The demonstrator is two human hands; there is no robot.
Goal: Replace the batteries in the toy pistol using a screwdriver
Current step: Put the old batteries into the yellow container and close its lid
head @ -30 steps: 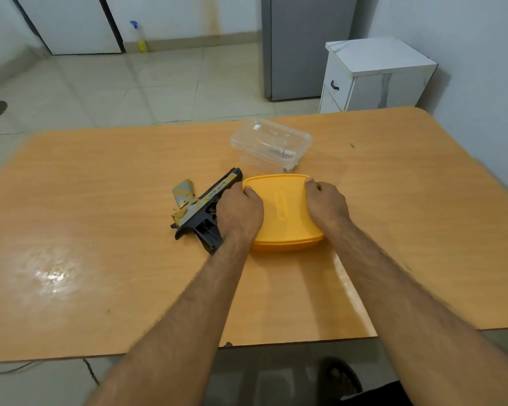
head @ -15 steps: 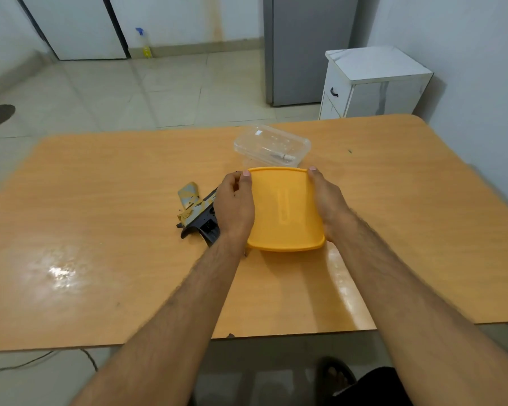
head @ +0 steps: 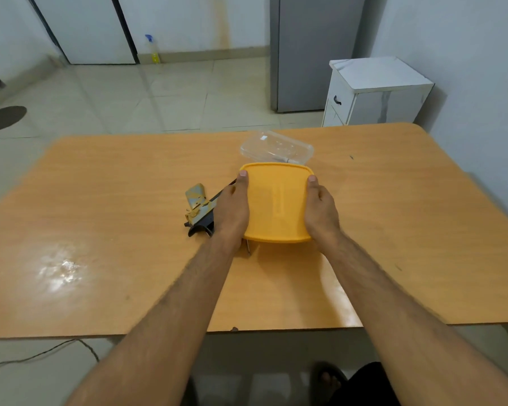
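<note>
Gripped orange lid [head: 277, 200] by its side edges, left hand [head: 232, 208] and right hand [head: 321, 210]; toy pistol [head: 200, 210] just left of left hand on tabletop [head: 115, 230].

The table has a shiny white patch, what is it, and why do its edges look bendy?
Head view: the white patch is glare from a light bouncing off the glossy table; the wide-angle lens bends its edges; the picture is otherwise sharp, without motion blur.

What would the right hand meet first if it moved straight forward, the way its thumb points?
Probably the clear container, just beyond the orange lid held by the right hand; depth is unclear.
</note>
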